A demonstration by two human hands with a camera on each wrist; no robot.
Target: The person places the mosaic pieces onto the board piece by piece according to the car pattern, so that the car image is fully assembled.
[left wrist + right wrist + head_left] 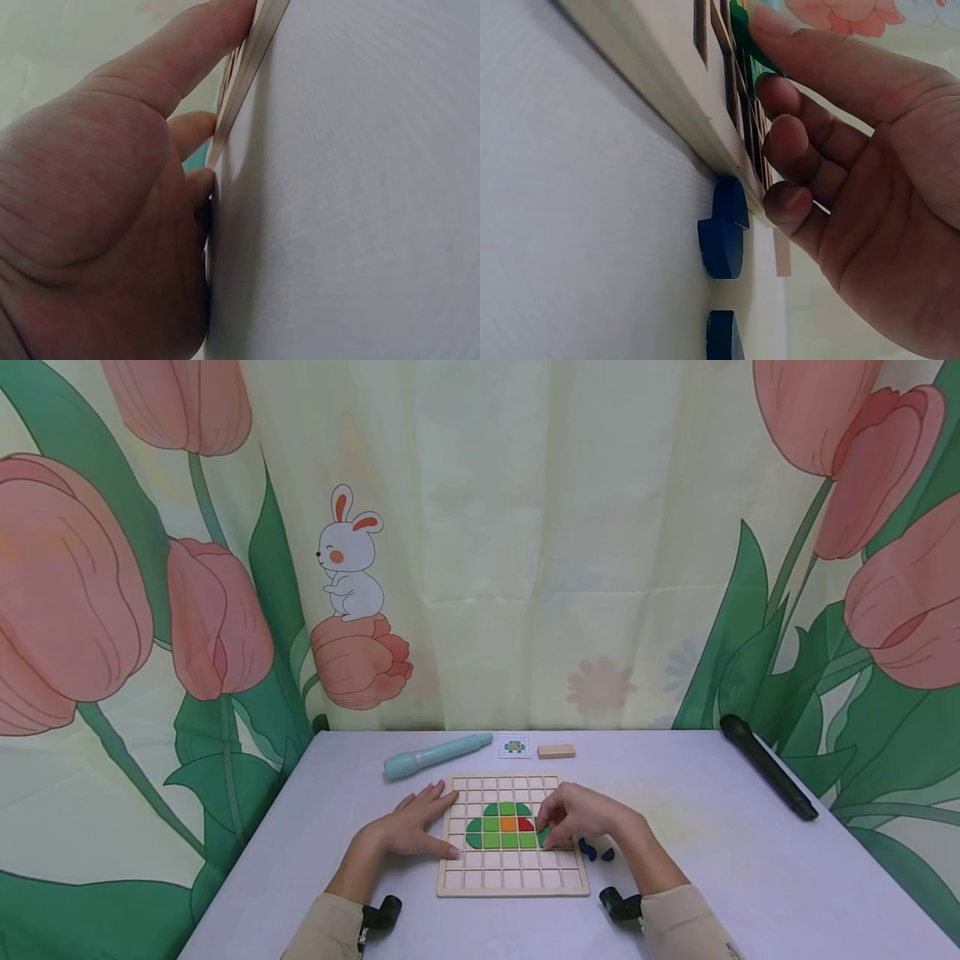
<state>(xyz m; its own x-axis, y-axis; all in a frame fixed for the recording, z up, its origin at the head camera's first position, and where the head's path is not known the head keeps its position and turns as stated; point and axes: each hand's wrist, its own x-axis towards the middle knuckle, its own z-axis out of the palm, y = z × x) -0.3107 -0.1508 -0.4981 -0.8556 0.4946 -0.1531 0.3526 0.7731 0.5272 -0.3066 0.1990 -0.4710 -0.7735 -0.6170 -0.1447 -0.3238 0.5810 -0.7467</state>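
Note:
A wooden grid board (510,883) lies on the table, with green, orange and red pieces set in the cells near its middle. My left hand (408,828) rests at the board's left edge, fingers spread and the thumb touching the rim. At the right end of the coloured pattern, my right hand (588,815) pinches a dark green rounded piece (750,36) between thumb and finger. That piece is tilted over the cells in the right wrist view. Beside the board's right edge lie several dark blue curved pieces (722,247), below the right hand.
Behind the board are a teal tube-shaped object (438,755), a small pattern card (515,746) and a light wooden block (556,751). A black stick-like object (768,768) lies along the table's right edge. A printed curtain (487,543) hangs behind the white table (675,777).

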